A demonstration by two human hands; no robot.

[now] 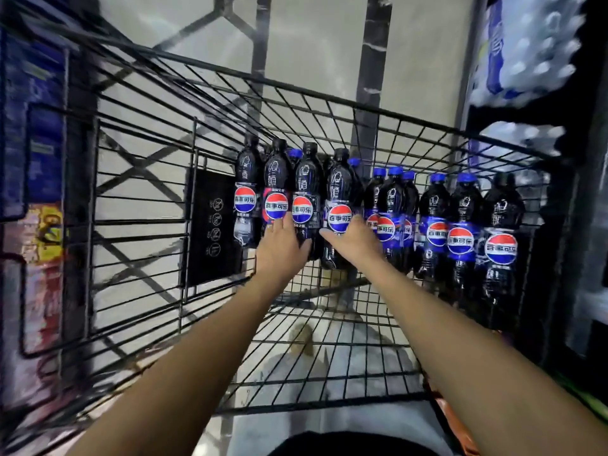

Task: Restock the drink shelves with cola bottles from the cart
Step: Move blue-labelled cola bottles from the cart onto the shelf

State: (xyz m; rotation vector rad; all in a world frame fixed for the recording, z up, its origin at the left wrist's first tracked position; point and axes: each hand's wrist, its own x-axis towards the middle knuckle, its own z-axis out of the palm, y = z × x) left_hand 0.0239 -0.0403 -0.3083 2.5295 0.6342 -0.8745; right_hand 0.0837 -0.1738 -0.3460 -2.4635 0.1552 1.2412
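Several cola bottles stand in a row at the far end of the black wire cart [329, 103]. The left ones have black caps and the right ones [437, 225] blue caps. My left hand [281, 248] reaches in and grips the lower part of a black-capped bottle [304, 182], third from the left, with the thumb across its front. My right hand [352, 238] grips the neighbouring black-capped bottle [339, 185], with the thumb on its left side and the fingers round its right. Both bottles stand upright on the cart floor.
Shrink-wrapped packs of water bottles [526, 44] fill dark shelving on the right. Blue and red packaged goods [33, 126] line the left side. A black sign panel [214, 225] hangs on the cart's left wall. Pale floor tiles show beneath the mesh.
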